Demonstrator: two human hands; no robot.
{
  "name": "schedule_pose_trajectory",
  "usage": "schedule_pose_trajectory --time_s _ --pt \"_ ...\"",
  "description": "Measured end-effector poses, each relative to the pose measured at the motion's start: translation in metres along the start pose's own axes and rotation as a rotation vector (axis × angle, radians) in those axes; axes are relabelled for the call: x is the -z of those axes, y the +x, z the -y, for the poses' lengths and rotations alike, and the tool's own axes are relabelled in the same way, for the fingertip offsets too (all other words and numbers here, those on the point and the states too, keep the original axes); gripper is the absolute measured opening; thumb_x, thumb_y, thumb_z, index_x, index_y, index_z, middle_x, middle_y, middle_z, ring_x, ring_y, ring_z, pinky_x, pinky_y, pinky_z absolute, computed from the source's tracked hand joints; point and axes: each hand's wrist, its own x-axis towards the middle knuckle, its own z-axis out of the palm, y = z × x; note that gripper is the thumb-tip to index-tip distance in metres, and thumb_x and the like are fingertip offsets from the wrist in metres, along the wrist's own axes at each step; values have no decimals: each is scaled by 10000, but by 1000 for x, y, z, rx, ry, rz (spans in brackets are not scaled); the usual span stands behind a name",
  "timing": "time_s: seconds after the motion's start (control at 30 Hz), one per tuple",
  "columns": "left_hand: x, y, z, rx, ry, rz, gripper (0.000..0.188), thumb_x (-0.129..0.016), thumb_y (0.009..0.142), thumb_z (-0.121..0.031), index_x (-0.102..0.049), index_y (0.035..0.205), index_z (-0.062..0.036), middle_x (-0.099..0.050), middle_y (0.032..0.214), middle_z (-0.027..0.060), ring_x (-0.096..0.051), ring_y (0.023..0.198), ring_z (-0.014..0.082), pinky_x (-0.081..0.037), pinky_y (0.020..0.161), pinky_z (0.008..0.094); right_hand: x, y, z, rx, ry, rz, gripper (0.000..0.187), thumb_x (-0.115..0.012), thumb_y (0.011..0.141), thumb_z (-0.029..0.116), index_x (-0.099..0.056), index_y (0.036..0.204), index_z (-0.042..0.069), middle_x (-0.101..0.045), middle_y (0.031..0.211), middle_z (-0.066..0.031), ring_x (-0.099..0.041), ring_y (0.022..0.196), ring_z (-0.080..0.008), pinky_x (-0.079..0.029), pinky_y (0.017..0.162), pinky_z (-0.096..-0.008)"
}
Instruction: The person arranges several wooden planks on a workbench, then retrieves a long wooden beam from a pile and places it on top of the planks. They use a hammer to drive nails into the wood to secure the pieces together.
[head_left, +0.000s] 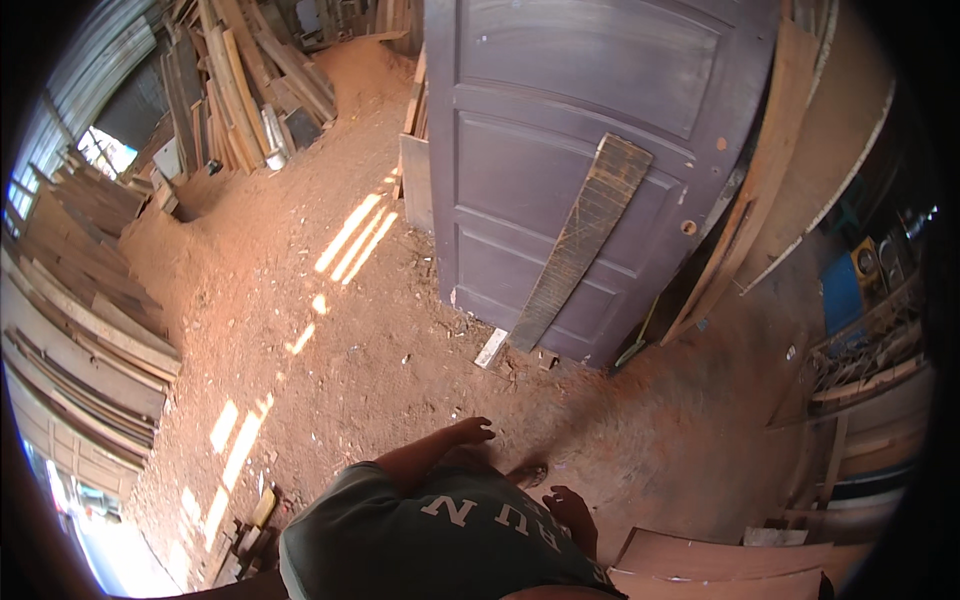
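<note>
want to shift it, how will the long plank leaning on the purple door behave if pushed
The plank looks like solid wood, so it's likely stiff. Leaning aslant on the door, it may slide or tip sideways.

l hand (477,431) & r hand (570,506) hang over dirt flr (370,390), w/ brn plank (583,240) leaning on purple door (510,170).

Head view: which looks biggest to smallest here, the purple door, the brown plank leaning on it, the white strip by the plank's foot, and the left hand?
1. Purple door
2. Brown plank
White strip and left hand: unranked; they look similar, and the hand is nearer the camera.
</note>
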Motion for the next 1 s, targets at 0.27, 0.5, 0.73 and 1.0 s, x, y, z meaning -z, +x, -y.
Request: schedule_pose_trajectory --time_s 0.27,0.5,0.73,1.0 --pt "50 -66 124 235 113 -150 579 -631 886 -368 -649 1352 -25 -586 1432 235 -561 1318 380 -445 1112 438 -2 93 12 -9 -354 145 531 -666 920 346 -634 1332 12 -723 1200 -192 -720 1065 -277 -556 931 -406" --pt "94 -117 208 291 -325 -181 606 -627 887 -382 -629 1354 5 -634 1382 222 -608 1272 372 -470 1077 459 -47 233 87 109 -612 346 338 -677 899 272 -690 1126 22 -718 1000 -152 -692 862 -236 -536 765 -383" --pt "93 -191 273 639 -1166 -419 509 -629 982 -446 -581 1397 -156 -646 1324 75 -651 1143 298 -522 957 578 -67 403 189 166 -500 566 182 -688 878 199 -745 920 31 -713 800 -113 -663 659 -194 -517 599 -361" --pt "117 -215 295 506 -1614 -537 497 -662 1001 -370 -539 1440 -172 -659 1316 50 -674 1044 239 -542 873 438 -120 473 481 211 -289 327 153 -650 960 175 -709 1040 59 -720 854 -53 -683 695 -154 -536 550 -313"
